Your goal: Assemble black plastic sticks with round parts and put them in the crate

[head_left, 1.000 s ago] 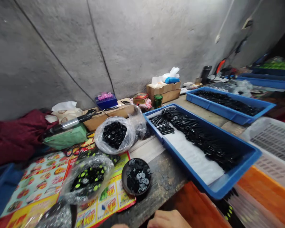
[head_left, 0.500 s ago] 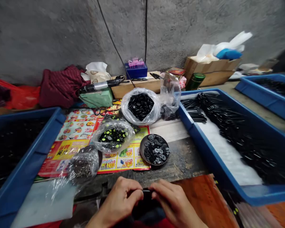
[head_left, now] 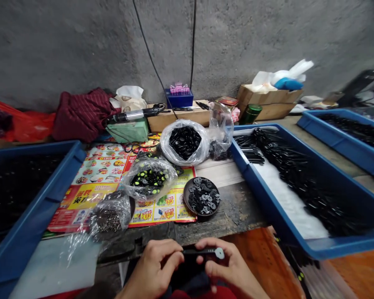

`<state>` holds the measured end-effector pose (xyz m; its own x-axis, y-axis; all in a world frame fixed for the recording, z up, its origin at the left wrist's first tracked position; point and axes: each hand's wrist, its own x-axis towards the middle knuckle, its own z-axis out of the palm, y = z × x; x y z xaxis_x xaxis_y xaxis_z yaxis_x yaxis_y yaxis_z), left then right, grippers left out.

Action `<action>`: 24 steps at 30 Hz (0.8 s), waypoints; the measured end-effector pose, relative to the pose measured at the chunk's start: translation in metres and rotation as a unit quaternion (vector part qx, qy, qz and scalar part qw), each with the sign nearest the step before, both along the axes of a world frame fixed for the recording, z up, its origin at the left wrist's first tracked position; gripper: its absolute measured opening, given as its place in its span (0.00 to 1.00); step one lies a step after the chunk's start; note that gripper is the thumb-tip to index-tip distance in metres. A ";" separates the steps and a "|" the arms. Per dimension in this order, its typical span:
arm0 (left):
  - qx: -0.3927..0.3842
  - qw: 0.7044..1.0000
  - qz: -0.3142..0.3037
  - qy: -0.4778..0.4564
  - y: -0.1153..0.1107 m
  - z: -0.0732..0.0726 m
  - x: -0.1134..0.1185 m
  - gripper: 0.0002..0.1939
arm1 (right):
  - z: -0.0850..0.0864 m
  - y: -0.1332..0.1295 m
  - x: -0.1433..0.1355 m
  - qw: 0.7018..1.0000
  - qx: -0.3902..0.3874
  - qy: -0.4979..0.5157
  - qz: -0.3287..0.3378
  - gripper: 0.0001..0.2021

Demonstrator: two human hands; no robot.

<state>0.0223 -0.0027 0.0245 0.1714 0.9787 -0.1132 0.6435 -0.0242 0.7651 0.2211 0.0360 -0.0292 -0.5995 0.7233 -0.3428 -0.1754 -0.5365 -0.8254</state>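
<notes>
My left hand (head_left: 162, 265) pinches the left end of a slim black plastic part (head_left: 201, 251) between thumb and fingers, low in the head view. At the part's right end is a small pale grey disc (head_left: 219, 253). Curled around that end, my right hand (head_left: 227, 265) has its index finger behind the part and its thumb lower, a little apart from the disc. Just beyond my hands stands a round dish (head_left: 202, 197) of flat black and grey discs. Further left, a plastic bag (head_left: 112, 218) holds small metal pieces, and another bag (head_left: 148, 178) has black pieces with yellow-green spots.
Blue trays flank the bench: a left tray (head_left: 65, 166) and a right tray (head_left: 252, 182), both with dark parts. Another blue tray (head_left: 336, 141) lies far right. A bag of black round pieces (head_left: 185, 142) and a powered screwdriver (head_left: 135, 114) sit behind, near the wall.
My right hand's fingers have loosened and spread, so the black part and its grey disc end now show. The left hand still pinches the other end. The view has shifted slightly.
</notes>
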 end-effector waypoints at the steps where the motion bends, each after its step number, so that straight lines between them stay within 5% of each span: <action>1: -0.030 0.999 0.002 -0.026 0.002 0.003 0.000 0.16 | 0.002 0.000 0.002 1.000 0.001 0.014 -0.010 0.22; 5: -0.102 0.988 -0.082 -0.077 0.018 0.014 -0.004 0.15 | 0.003 0.005 0.010 0.998 -0.013 0.014 -0.064 0.21; 11: 0.110 0.990 -0.062 0.060 0.085 0.019 -0.008 0.11 | -0.018 0.002 0.010 0.993 -0.022 0.018 -0.112 0.22; 14: 0.127 0.979 -0.061 0.150 0.113 0.011 -0.002 0.12 | -0.032 -0.005 0.005 0.995 -0.043 0.047 -0.073 0.23; 24: 0.112 0.964 -0.078 0.227 0.123 0.005 0.012 0.09 | -0.031 -0.010 -0.003 0.990 -0.129 0.054 -0.012 0.24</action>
